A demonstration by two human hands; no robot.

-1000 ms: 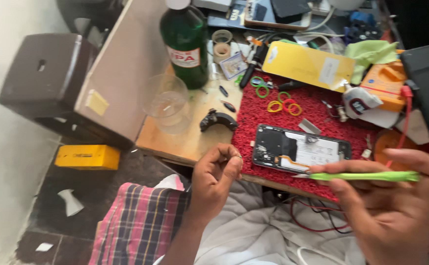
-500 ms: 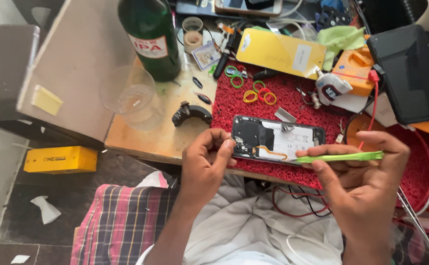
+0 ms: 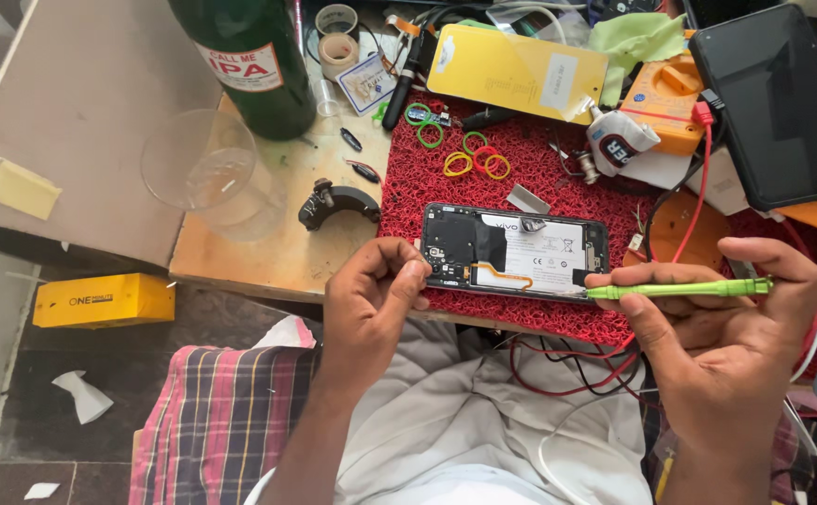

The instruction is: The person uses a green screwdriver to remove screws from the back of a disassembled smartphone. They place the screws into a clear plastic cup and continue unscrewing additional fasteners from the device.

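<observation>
An opened phone (image 3: pixel 513 251) lies back-off on a red mat (image 3: pixel 483 201), its battery and circuit board showing. My right hand (image 3: pixel 722 323) grips a green screwdriver (image 3: pixel 678 290) whose tip touches the phone's lower right corner. My left hand (image 3: pixel 371 299) rests at the phone's lower left corner, fingers curled with thumb and forefinger pinched together; whether something tiny sits between them is too small to tell.
A green bottle (image 3: pixel 257 58), a clear glass (image 3: pixel 205 168), a black curved part (image 3: pixel 334 201), coloured rubber bands (image 3: pixel 469 159), a yellow phone cover (image 3: pixel 516 70), an orange meter (image 3: pixel 675 98), a dark tablet (image 3: pixel 778 103) and red wires (image 3: pixel 567 365) crowd the wooden table (image 3: pixel 268 252).
Both hands have come in to the phone. The screwdriver tip now touches its lower right corner and my left hand sits against its left end.
</observation>
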